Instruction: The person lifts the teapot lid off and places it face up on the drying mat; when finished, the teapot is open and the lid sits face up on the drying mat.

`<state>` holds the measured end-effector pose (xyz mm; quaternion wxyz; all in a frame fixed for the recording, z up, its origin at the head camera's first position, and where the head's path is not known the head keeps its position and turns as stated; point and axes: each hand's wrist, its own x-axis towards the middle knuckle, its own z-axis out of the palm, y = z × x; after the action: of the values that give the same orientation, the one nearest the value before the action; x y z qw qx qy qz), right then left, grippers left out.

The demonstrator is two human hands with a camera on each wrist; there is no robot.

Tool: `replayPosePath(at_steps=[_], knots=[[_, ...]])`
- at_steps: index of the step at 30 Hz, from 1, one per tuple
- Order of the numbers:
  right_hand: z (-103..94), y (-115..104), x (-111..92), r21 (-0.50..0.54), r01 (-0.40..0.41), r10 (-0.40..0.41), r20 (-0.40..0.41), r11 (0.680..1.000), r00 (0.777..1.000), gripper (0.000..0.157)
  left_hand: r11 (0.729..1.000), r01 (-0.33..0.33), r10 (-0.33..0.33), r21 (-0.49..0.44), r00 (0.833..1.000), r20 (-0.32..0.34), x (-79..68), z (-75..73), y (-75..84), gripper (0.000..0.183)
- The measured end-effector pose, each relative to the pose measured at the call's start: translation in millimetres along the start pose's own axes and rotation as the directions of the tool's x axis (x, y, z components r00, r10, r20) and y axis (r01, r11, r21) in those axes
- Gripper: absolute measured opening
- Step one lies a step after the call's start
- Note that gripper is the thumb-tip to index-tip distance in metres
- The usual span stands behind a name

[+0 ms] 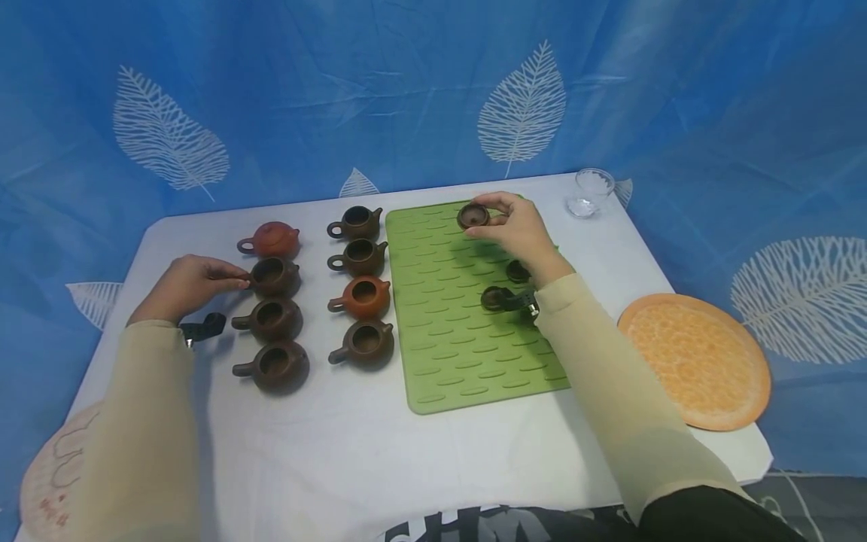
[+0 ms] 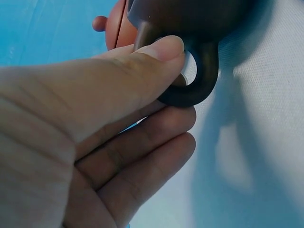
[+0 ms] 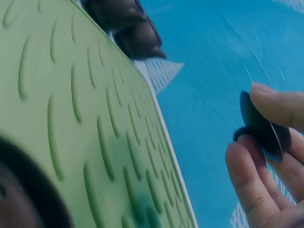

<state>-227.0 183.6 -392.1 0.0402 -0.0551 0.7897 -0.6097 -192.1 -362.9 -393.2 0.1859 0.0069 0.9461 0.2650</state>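
Note:
My left hand [image 1: 188,286] pinches the handle of a dark brown teapot [image 1: 273,278] between thumb and fingers. The left wrist view shows the thumb pressed on the looped handle [image 2: 209,76]. Up over the far part of a green mat [image 1: 440,331], my right hand [image 1: 518,227] holds a small dark brown teapot lid [image 1: 473,217] tilted, its inner side toward the head camera. From the side, the right wrist view shows the lid [image 3: 260,127] between thumb and fingers. Two more dark lids, one a lid [image 1: 496,298] partly behind the wrist camera, lie on the mat.
An orange teapot [image 1: 276,239] with its lid on stands behind the held one. More lidless teapots [image 1: 274,367] line up in two columns left of the mat. A glass cup [image 1: 591,194] stands at the back right; a round orange mat [image 1: 698,361] lies at the right edge.

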Motion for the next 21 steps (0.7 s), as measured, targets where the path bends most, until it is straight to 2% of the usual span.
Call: replayPosePath(at_steps=[6,12,21], knots=[[-15.6,11,-7,-0.122,-0.042,0.043,0.01,0.992,0.999,0.059,1.0,0.001,-0.001,-0.004,1.0,-0.006,0.0,0.7,-0.7,0.046],[-26.1,21,-10,-0.255,0.007,0.022,0.108,0.967,0.994,0.06,1.0,-0.004,0.004,-0.003,1.0,-0.007,-1.1,-0.4,0.6,0.046],[-24.9,25,-7,-0.461,0.106,0.012,0.246,0.881,0.969,0.057,1.0,0.001,-0.002,-0.013,1.0,-0.004,-1.4,0.8,0.9,0.045]])
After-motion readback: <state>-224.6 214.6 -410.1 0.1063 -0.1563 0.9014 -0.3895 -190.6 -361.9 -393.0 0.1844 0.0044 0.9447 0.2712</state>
